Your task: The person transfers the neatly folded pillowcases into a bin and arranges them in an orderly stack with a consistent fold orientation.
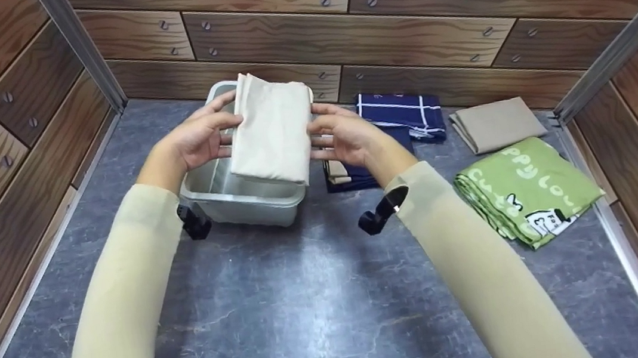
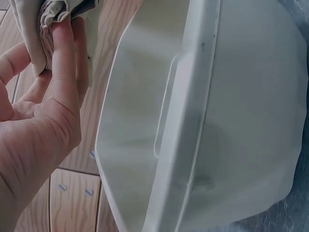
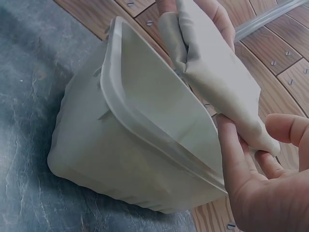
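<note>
Both hands point(image 1: 200, 141) point(image 1: 344, 137), fingers gripping folded cream cloth point(image 1: 271, 130), above bin point(image 1: 237, 197)

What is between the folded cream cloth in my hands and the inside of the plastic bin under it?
Nothing visible. The cream cloth, held by the left hand and right hand, hangs over the bin, whose visible inside looks empty.

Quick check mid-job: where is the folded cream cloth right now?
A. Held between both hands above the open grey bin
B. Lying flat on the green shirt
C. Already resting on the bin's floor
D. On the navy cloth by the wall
A: the left hand and right hand hold the folded cream cloth by its sides over the grey bin.
</note>
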Available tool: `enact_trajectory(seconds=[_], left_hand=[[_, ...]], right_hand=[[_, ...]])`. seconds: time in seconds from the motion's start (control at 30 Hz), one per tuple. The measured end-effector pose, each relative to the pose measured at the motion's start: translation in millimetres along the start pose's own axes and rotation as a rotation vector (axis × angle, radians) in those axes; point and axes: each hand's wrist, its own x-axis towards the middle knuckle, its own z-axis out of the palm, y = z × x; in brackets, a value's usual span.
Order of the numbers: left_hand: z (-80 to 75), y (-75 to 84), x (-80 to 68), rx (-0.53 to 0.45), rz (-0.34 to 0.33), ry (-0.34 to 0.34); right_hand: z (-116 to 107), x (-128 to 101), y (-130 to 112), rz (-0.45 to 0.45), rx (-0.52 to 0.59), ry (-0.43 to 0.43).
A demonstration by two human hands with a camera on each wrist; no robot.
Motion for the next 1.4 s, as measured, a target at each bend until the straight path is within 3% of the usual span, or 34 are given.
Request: enact_trajectory(seconds=[0.83,1.3,1.4], left_hand=[[-21.6,11.9,0.3,0.089,-0.033,0.024],[-21.0,17.8,7.5,0.148,-0.07,0.053],[-20.5,19.0,8.9,0.197,-0.072,0.074]], right_hand=[[14,13,-3,0.023,0.024,-0.022],[14,19,-7,0.024,0.013,-0.007],[14,19,-8,0.023,0.013,-0.012]])
